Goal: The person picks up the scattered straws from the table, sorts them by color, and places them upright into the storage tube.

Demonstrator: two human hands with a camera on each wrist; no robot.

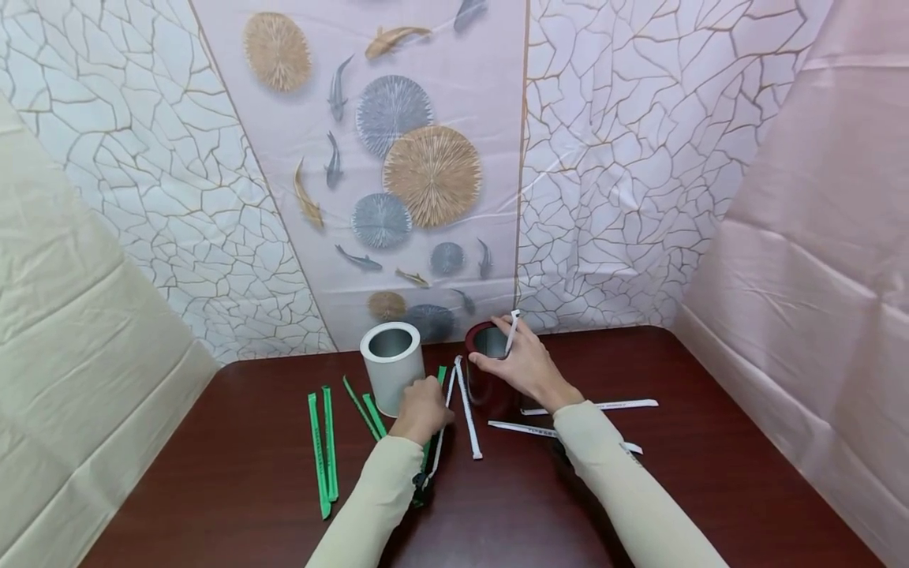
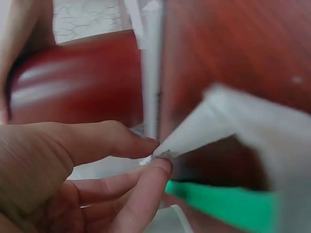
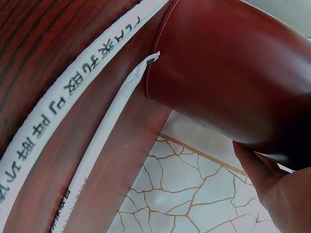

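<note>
My left hand pinches the end of a white paper-wrapped straw between thumb and forefinger, low over the table. A green-wrapped straw lies just beneath it. My right hand grips the upper part of a dark red canister, thumb on the near side of its rim, fingers on the far side. Another white straw slants up at the canister's mouth, beside the right hand. Close to the left hand stands a white canister, upright, its mouth facing up.
Several green-wrapped straws lie on the left of the dark red-brown table. White straws lie at the right, and one between the hands. A patterned cloth hangs behind the table.
</note>
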